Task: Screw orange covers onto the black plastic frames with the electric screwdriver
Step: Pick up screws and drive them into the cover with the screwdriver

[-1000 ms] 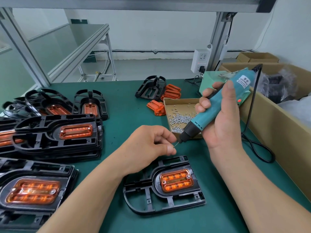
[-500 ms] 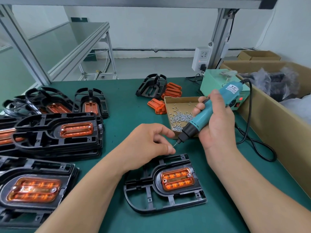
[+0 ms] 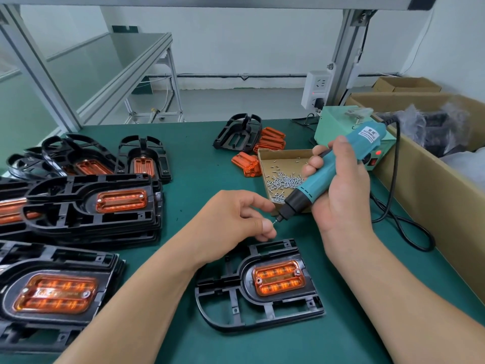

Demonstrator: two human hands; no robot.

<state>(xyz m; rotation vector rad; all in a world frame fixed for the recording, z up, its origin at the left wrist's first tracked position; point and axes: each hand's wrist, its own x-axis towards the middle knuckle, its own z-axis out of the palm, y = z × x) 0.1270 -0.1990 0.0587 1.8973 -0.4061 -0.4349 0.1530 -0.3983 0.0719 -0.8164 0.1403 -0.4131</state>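
The right hand's [image 3: 341, 190] grip is clamped round the electric screwdriver [image 3: 308, 191]. The left hand's [image 3: 236, 219] grip pinches what looks like a tiny screw [image 3: 274, 223] at its bit. Just below, the black plastic frame [image 3: 228, 292] with its orange cover [image 3: 278, 278] lies on the counter [image 3: 210, 164]. It looks light and stiff and will probably skid, so steady it by the rim.

Dark green all over the table [image 3: 204, 158]. Matt black on the frame [image 3: 231, 308], with a see-through orange cover [image 3: 278, 278] ribbed in two bright rows. Teal on the screwdriver [image 3: 322, 177], black at its nose, a white label near the top, a black cable [image 3: 395, 158]. Silver for the screws [image 3: 283, 181] in a plain brown cardboard tray [image 3: 286, 156]. Pale green on the power box [image 3: 333, 122], one red light; brown for the big cardboard box [image 3: 425, 195]
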